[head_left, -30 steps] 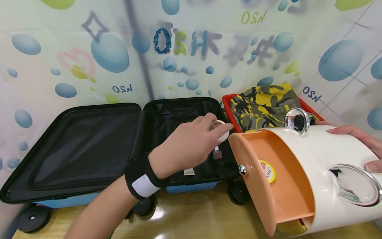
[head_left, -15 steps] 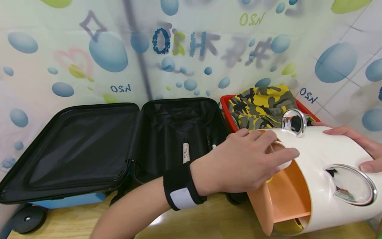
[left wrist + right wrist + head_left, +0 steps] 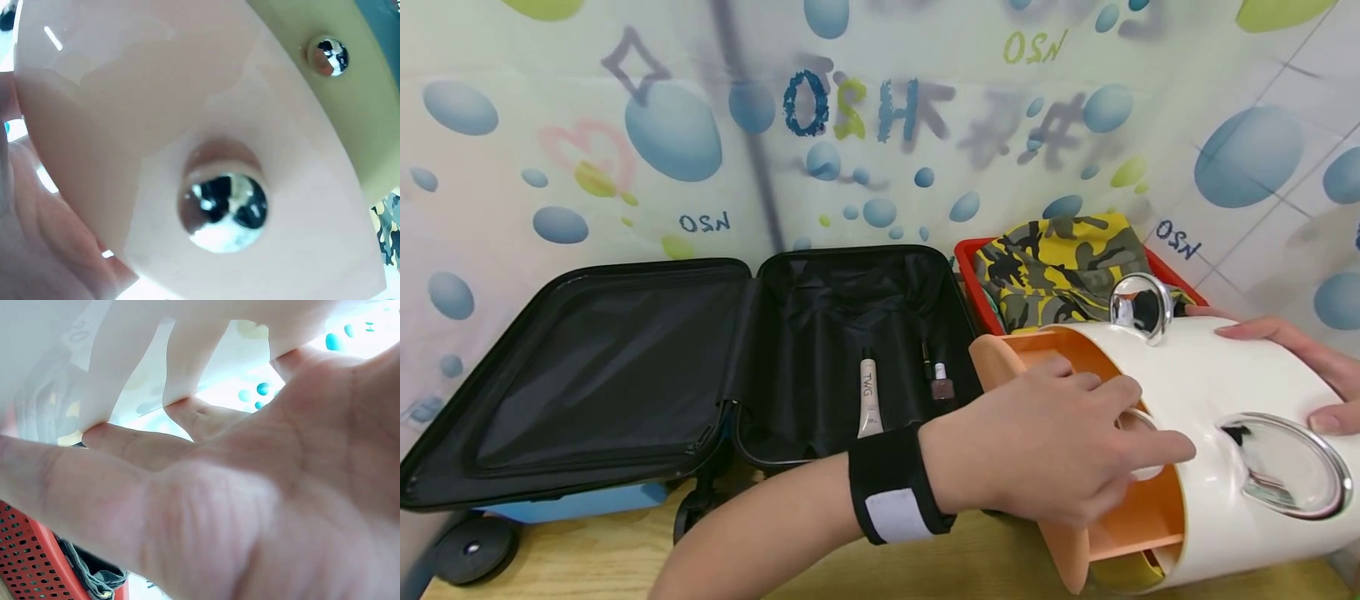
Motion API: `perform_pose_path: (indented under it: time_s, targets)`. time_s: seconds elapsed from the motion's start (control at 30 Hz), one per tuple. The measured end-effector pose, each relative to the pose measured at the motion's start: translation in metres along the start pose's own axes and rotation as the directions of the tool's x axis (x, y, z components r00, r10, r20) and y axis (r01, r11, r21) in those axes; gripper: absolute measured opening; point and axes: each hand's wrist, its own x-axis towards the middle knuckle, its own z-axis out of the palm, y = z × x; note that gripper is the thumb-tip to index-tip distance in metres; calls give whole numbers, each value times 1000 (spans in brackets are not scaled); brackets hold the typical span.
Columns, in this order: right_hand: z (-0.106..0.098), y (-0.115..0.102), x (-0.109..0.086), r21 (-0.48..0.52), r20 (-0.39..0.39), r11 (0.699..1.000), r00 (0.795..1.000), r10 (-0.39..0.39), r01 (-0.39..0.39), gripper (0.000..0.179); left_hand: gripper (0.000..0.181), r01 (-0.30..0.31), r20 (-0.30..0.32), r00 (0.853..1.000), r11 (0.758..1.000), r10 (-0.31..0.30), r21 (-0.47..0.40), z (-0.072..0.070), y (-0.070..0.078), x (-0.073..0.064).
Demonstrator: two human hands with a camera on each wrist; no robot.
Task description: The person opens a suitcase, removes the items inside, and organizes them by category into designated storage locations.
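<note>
My left hand (image 3: 1052,442), with a black band at its wrist, is over the open peach drawer (image 3: 1138,521) of a white rounded storage box (image 3: 1195,375). It pinches a small white round container (image 3: 1148,474), mostly covered by the fingers. In the left wrist view the peach drawer's front (image 3: 125,125) and chrome knob (image 3: 222,212) fill most of the picture. My right hand (image 3: 1311,358) steadies the box; in the right wrist view its extended fingers (image 3: 137,444) touch the white shell. The yellow-rimmed item seen earlier in the drawer is hidden.
An open black-lined suitcase (image 3: 842,283) lies at centre left, holding a cream tube (image 3: 868,387), a nail polish bottle (image 3: 941,385) and a thin dark stick (image 3: 927,354). Behind the box stands a red basket (image 3: 977,287) with camouflage cloth (image 3: 1060,258). A yellow drawer (image 3: 1127,572) sits below.
My left hand has moved right, from above the suitcase to the peach drawer, carrying the white round container. The right hand stays on the box.
</note>
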Motion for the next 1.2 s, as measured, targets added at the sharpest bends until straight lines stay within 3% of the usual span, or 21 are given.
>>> perform_pose_path:
  time_s: [0.2,0.3,0.37,0.43,0.63,0.8,0.93,1.1,1.2]
  targets:
    - [7,0,0,8,-54,999,998,-43,44,73,41,-6,103,995,1000,9,-28,-1,7,6]
    - [13,-2,0,-14,-89,997,993,-78,78,73,33,-1,118,993,1000,4,-26,2,9,8]
    - [14,-2,-2,-28,-106,998,993,-58,55,74,30,1,144,990,1000,1,-13,2,11,10]
    - [16,-3,-4,-43,-134,999,991,-16,10,75,25,-9,190,982,1000,10,-7,1,13,12]
    - [12,3,-4,-49,-138,998,990,-40,34,75,11,28,328,945,994,8,-104,-1,17,20]
    - [9,5,-7,-116,-180,992,984,20,-42,77,18,56,394,919,991,-2,-125,1,23,28]
    - [9,5,-6,-101,-181,995,983,8,-27,77,18,63,398,917,990,-6,-130,3,23,30]
    - [12,4,1,-50,-150,997,986,-73,66,74,19,66,380,925,993,-26,-95,4,22,25]
    - [14,3,5,-14,-121,994,986,-114,113,72,24,49,323,946,997,-28,-55,4,21,20]
